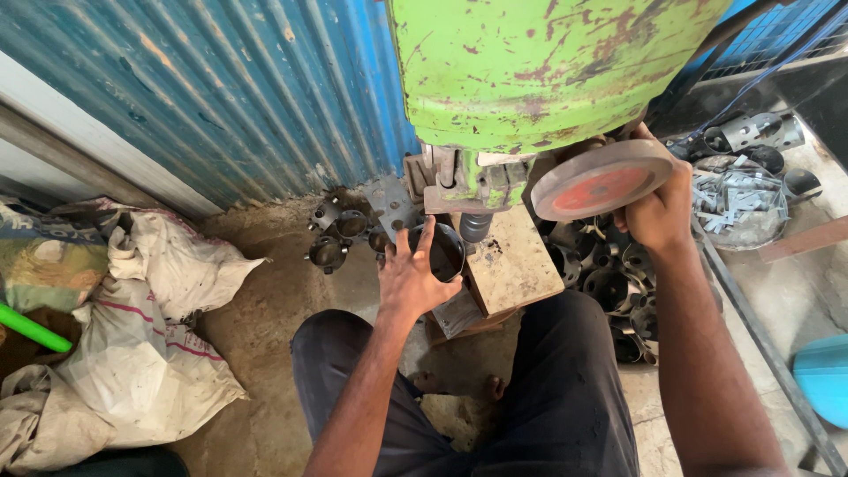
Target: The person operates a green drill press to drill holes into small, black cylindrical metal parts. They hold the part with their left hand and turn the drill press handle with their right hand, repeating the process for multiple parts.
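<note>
The left hand (pixel 408 278) has its fingers (pixel 426 237) spread wide and laid flat over a dark round metal cup (pixel 444 253), steadying rather than gripping it. The cup sits on the worn steel bed (pixel 517 265) of a press, just below and left of the punch (pixel 474 227), its open mouth facing up and toward the viewer. The cup lies directly under these fingertips, so the left hand is by far the nearer one.

The right hand (pixel 658 212) is closed around the edge of a reddish round handwheel (pixel 601 184), up and to the right, apart from the cup.

Above both rises the chipped green press body (pixel 539 62). Behind the bed lie more dark cups (pixel 331 234) on the dirt floor (pixel 265 353), with a heap of them (pixel 609 274) at right. White sacks (pixel 150 336) slump at left against a blue corrugated wall (pixel 238 88).
</note>
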